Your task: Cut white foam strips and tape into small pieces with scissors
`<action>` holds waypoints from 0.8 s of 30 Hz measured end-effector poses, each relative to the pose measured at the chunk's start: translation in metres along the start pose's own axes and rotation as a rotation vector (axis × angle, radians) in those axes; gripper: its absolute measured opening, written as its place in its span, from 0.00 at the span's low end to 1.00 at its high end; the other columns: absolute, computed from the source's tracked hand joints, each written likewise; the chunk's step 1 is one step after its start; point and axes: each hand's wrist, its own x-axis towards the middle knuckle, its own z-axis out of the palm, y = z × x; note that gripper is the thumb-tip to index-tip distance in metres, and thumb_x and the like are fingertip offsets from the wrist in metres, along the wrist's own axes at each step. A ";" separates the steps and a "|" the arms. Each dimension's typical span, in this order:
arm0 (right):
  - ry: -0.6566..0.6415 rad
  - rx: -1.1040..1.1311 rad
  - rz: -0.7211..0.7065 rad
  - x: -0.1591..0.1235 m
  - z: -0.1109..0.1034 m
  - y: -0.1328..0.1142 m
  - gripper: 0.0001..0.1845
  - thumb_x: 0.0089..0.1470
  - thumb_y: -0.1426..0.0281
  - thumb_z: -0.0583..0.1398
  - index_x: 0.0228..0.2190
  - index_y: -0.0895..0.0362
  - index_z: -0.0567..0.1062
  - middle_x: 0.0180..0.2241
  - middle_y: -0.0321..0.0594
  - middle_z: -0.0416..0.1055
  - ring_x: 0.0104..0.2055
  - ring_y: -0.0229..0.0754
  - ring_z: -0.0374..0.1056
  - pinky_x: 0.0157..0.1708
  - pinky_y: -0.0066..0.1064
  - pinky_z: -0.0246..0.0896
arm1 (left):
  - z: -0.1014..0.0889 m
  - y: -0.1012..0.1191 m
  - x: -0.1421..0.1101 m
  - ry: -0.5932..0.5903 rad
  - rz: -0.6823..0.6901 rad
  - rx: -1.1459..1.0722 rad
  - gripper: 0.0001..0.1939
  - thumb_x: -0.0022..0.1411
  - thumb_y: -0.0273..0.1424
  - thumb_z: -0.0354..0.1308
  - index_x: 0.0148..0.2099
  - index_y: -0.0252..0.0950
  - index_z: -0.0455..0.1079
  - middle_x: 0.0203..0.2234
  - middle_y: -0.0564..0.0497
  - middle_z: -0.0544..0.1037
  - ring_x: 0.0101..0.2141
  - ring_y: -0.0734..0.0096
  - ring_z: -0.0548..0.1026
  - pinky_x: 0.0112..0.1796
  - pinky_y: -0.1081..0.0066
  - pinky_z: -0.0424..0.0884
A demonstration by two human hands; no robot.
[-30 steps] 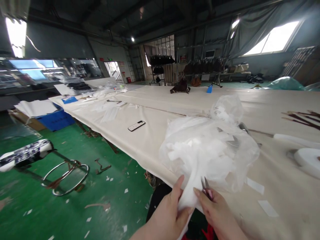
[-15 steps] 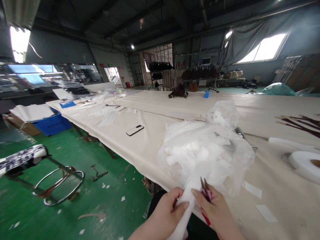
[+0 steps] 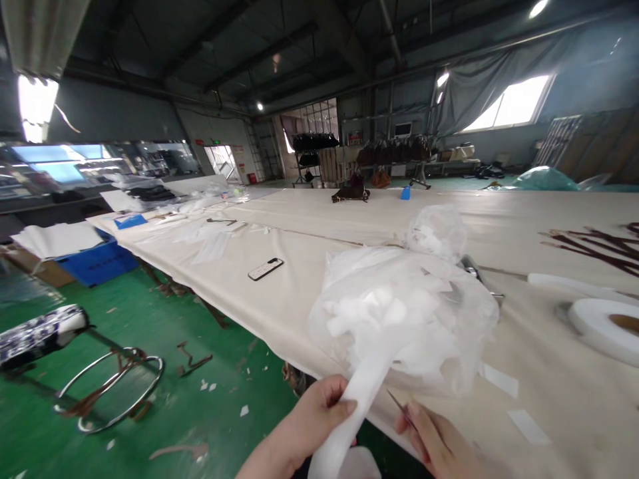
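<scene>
My left hand pinches a long white strip of soft material between thumb and fingers. The strip runs up into a clear plastic bag filled with white pieces, and its lower end hangs below my hand. Just right of the strip, my right hand is closed around a small pair of scissors, their pointed blades aimed up and left. The handles are mostly hidden by my fingers. The right hand is apart from the strip.
A phone lies left of the bag on the cloth-covered table. White tape rolls and brown straps are at the right. A stool lies on its side at the left, near a blue crate.
My right hand has let go of the strip and moved down and right with the scissors. Their blades now look closed. The left hand has shifted slightly left, still holding the strip.
</scene>
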 end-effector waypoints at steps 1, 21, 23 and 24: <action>-0.033 -0.001 0.026 -0.001 0.000 0.001 0.30 0.60 0.49 0.43 0.26 0.51 0.75 0.24 0.37 0.72 0.29 0.44 0.69 0.33 0.29 0.64 | 0.001 0.001 -0.001 0.005 -0.005 0.003 0.26 0.49 0.49 0.66 0.36 0.33 0.64 0.25 0.54 0.70 0.23 0.75 0.69 0.26 0.71 0.68; -0.298 0.244 0.159 0.009 0.018 0.000 0.29 0.54 0.42 0.50 0.24 0.55 0.68 0.16 0.26 0.46 0.19 0.34 0.44 0.19 0.27 0.36 | 0.000 0.005 -0.006 -0.005 -0.005 -0.084 0.26 0.49 0.48 0.67 0.39 0.31 0.67 0.26 0.51 0.73 0.22 0.76 0.71 0.25 0.75 0.66; -0.315 0.228 0.140 0.011 0.017 -0.004 0.29 0.54 0.42 0.51 0.25 0.55 0.69 0.16 0.26 0.47 0.19 0.34 0.44 0.20 0.27 0.37 | 0.000 0.004 -0.005 -0.021 0.004 -0.079 0.26 0.50 0.48 0.67 0.40 0.31 0.67 0.27 0.51 0.74 0.22 0.76 0.71 0.25 0.75 0.66; -0.319 0.227 0.133 0.012 0.016 -0.006 0.29 0.53 0.42 0.51 0.25 0.54 0.69 0.16 0.27 0.48 0.19 0.34 0.44 0.20 0.27 0.38 | 0.000 0.005 -0.005 -0.028 0.011 -0.079 0.26 0.50 0.48 0.67 0.40 0.31 0.67 0.28 0.50 0.74 0.23 0.76 0.71 0.25 0.76 0.66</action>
